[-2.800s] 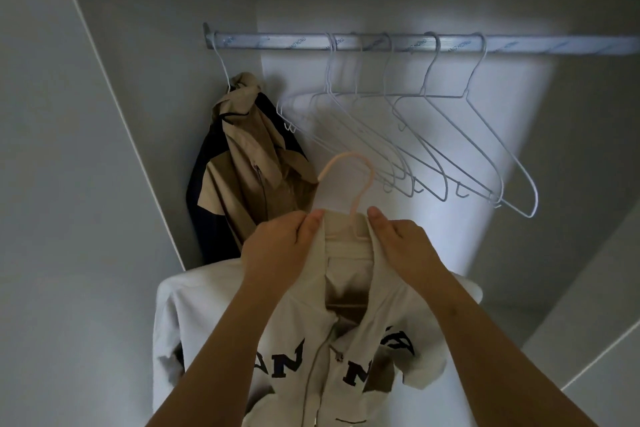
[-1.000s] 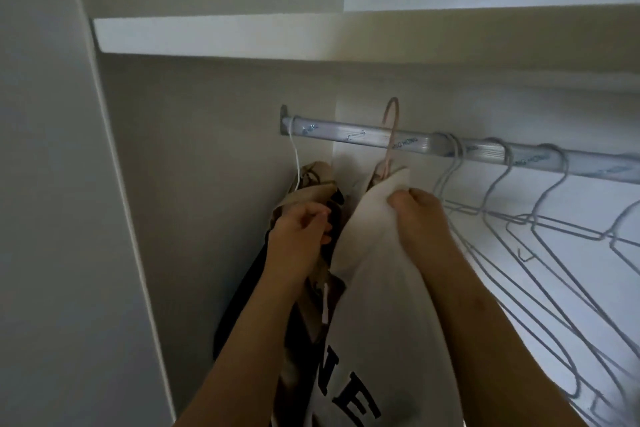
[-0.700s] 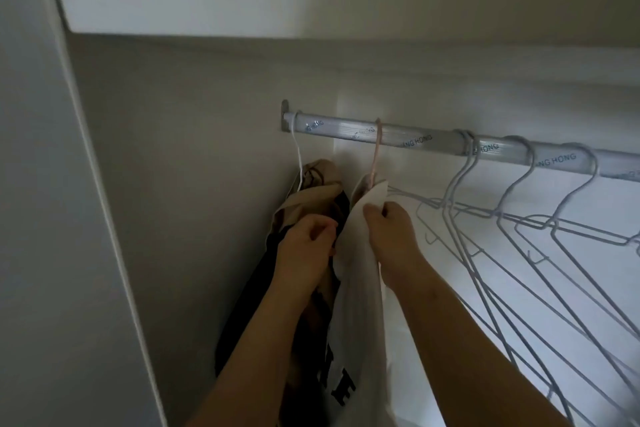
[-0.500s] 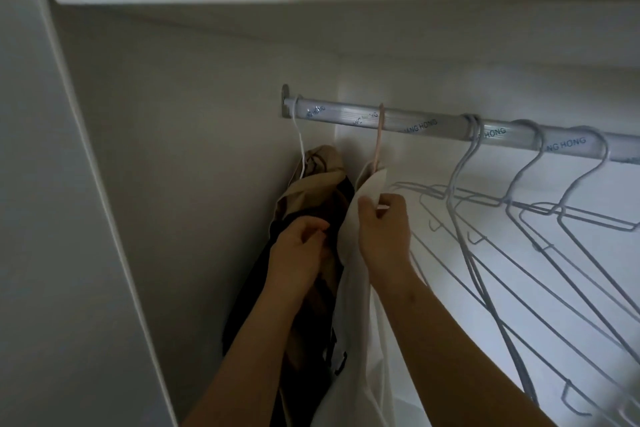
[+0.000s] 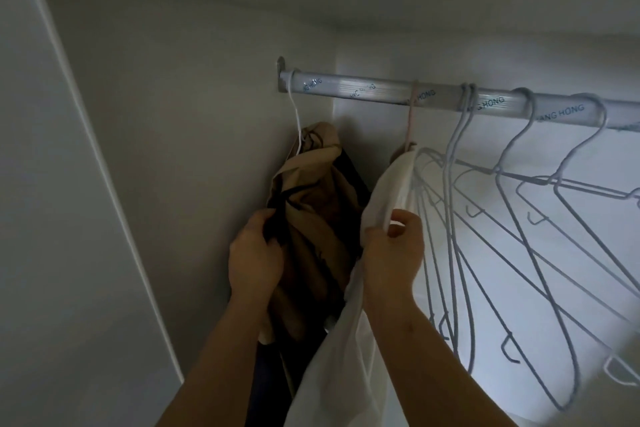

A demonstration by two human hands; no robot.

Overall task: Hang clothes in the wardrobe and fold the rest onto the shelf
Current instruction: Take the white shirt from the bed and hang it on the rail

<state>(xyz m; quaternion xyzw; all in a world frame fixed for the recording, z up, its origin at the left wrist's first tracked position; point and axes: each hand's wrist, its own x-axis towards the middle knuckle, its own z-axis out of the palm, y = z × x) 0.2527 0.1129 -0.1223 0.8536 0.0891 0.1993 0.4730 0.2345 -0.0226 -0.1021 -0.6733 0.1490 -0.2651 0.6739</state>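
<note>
Hanging step: white shirt [image 5: 388,184] on pink hanger [image 5: 411,121] on rail [image 5: 363,90]. Right hand [image 5: 391,253] pinches its shoulder; left hand [image 5: 254,253] grips tan jacket [image 5: 311,204]. Next, probably: release, straighten.

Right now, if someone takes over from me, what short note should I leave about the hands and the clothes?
Left hand: grips the tan and dark jacket, hung on a white hanger at the left end of the rail.
Right hand: pinches the edge of the white shirt.
Done: the shirt's pink hanger is hooked on the rail.
To do: release both; empty wire hangers wait on the right. No clothes to fold are in view.
</note>
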